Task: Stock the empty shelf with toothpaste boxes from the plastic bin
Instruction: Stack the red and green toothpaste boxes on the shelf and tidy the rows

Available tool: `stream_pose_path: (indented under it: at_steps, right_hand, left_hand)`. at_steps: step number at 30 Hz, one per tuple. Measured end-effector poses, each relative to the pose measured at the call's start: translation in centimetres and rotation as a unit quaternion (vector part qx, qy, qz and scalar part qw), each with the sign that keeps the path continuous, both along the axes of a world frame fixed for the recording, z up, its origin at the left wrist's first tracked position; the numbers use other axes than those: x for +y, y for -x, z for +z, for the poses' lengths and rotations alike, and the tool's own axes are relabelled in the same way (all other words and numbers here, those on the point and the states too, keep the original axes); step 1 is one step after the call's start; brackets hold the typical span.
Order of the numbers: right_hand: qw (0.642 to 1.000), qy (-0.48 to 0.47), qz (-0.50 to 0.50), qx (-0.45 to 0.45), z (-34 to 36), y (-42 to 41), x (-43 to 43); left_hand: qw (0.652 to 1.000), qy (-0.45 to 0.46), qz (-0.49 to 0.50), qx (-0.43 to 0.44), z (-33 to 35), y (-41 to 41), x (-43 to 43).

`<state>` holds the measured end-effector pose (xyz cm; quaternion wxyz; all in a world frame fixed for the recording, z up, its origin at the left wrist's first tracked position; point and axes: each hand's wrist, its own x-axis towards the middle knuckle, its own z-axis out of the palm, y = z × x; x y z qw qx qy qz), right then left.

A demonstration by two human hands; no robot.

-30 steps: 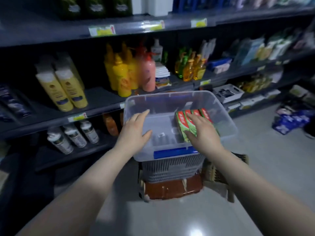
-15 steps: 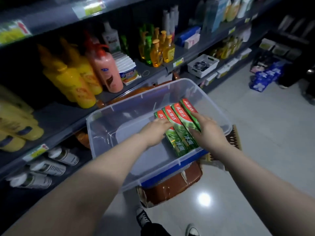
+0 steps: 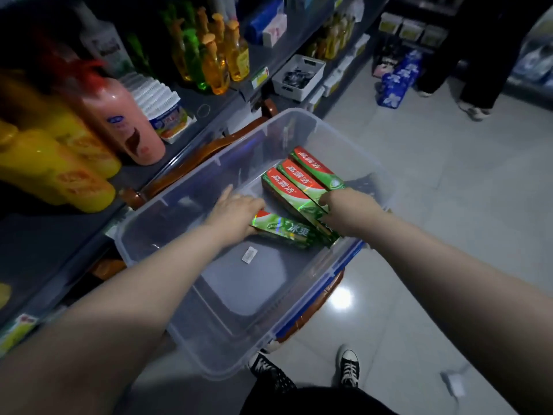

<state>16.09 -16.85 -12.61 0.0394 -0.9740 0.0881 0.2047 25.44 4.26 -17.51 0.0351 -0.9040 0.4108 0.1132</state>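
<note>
A clear plastic bin (image 3: 302, 298) with a blue latch sits on a brown stool in front of me. Inside it lie several red-and-green toothpaste boxes (image 3: 302, 178) side by side at the right. My left hand (image 3: 236, 211) is closed on the leftmost box (image 3: 287, 230), which is turned away from the others. My right hand (image 3: 348, 209) grips the near ends of the remaining boxes. A bare dark shelf board (image 3: 45, 250) lies to the left of the bin, below the yellow bottles.
Yellow bottles (image 3: 57, 172), a pink bottle (image 3: 125, 121) and orange soap bottles (image 3: 224, 55) fill the shelves at left. A white basket (image 3: 299, 73) stands on a lower shelf. Blue packs (image 3: 398, 79) and another person's legs (image 3: 478, 70) are far right. My shoes (image 3: 348, 366) are below.
My view has moved closer to the bin and tilted down. My left hand has pulled the leftmost box apart from the row and angled it. My right hand stays on the other boxes.
</note>
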Motion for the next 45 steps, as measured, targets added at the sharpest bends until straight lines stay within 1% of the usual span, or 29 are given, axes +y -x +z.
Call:
stream_pose_path:
  at_steps: [2, 3, 5, 6, 9, 12, 14, 18, 20, 21, 23, 26, 27, 29, 30, 32, 33, 35, 41, 43, 45]
  right_hand:
    - [1.0, 0.012, -0.001, 0.007, -0.6, -1.0, 0.7]
    - [1.0, 0.018, -0.004, 0.007, -0.8, -1.4, 1.1]
    - [1.0, 0.027, -0.009, 0.003, -1.0, -2.2, 1.7]
    - [0.999, 0.032, -0.007, 0.001, -0.9, -2.5, 1.9]
    - [0.998, 0.055, 0.013, -0.003, -0.4, -2.8, 2.3]
    - [0.997, 0.067, 0.024, 0.001, -0.7, -2.9, 2.9]
    - [0.998, 0.066, 0.013, 0.012, -1.0, -3.1, 3.4]
    - [0.998, 0.066, -0.011, 0.005, -1.3, -3.2, 4.3]
    - [0.998, 0.056, -0.022, -0.01, -1.5, -3.2, 4.6]
    - [0.999, 0.036, -0.028, -0.011, -1.5, -3.2, 4.7]
    - [0.997, -0.048, -0.058, 0.016, -0.9, -3.5, 4.4]
    - [0.969, -0.214, -0.114, 0.054, 1.2, -4.0, 3.2]
    - [0.952, -0.272, -0.122, 0.061, 2.1, -4.0, 2.9]
    - [0.907, -0.394, -0.116, 0.086, 4.3, -4.1, 2.6]
    - [0.885, -0.442, -0.102, 0.103, 5.4, -4.3, 2.5]
    - [0.85, -0.504, -0.068, 0.139, 7.5, -4.9, 2.8]
    - [0.837, -0.523, -0.052, 0.15, 8.3, -5.4, 3.0]
    - [0.827, -0.539, -0.016, 0.158, 9.5, -6.2, 3.7]
    - [0.826, -0.52, 0.12, 0.183, 11.3, -6.8, 8.7]
    - [0.818, -0.52, 0.176, 0.171, 11.7, -6.2, 11.8]
    - [0.806, -0.519, 0.248, 0.142, 12.0, -5.0, 15.3]
  left_hand:
    - [0.998, 0.003, 0.037, 0.047, 1.5, -0.5, 1.6]
    - [0.994, 0.019, 0.066, 0.079, 2.3, -0.6, 2.6]
    - [0.975, 0.081, 0.134, 0.158, 3.8, -0.9, 4.4]
    - [0.964, 0.109, 0.155, 0.184, 4.5, -1.0, 5.2]
    - [0.938, 0.151, 0.203, 0.238, 6.4, -1.4, 7.0]
    - [0.885, 0.215, 0.254, 0.325, 7.5, -1.4, 8.2]
    - [0.846, 0.241, 0.287, 0.378, 8.0, -1.1, 8.9]
    - [0.738, 0.286, 0.354, 0.498, 9.3, -0.3, 10.1]
    - [0.697, 0.306, 0.37, 0.533, 9.9, -0.1, 10.9]
    - [0.685, 0.317, 0.377, 0.537, 10.2, 0.0, 11.4]
    - [0.674, 0.343, 0.394, 0.522, 10.9, 0.5, 12.2]
    - [0.656, 0.406, 0.431, 0.468, 11.7, 1.5, 13.3]
    - [0.646, 0.43, 0.444, 0.448, 12.0, 1.9, 13.7]
    - [0.621, 0.479, 0.464, 0.412, 12.8, 2.8, 14.6]
    - [0.605, 0.504, 0.472, 0.397, 13.3, 3.4, 15.0]
    - [0.578, 0.544, 0.484, 0.368, 14.4, 5.1, 15.7]
    - [0.568, 0.56, 0.489, 0.354, 14.8, 6.1, 16.1]
    - [0.542, 0.584, 0.51, 0.324, 15.4, 8.4, 16.9]
    - [0.469, 0.613, 0.588, 0.243, 16.5, 17.4, 19.3]
    - [0.444, 0.626, 0.611, 0.193, 17.0, 21.5, 20.2]
    - [0.43, 0.611, 0.655, 0.113, 17.5, 26.1, 21.0]
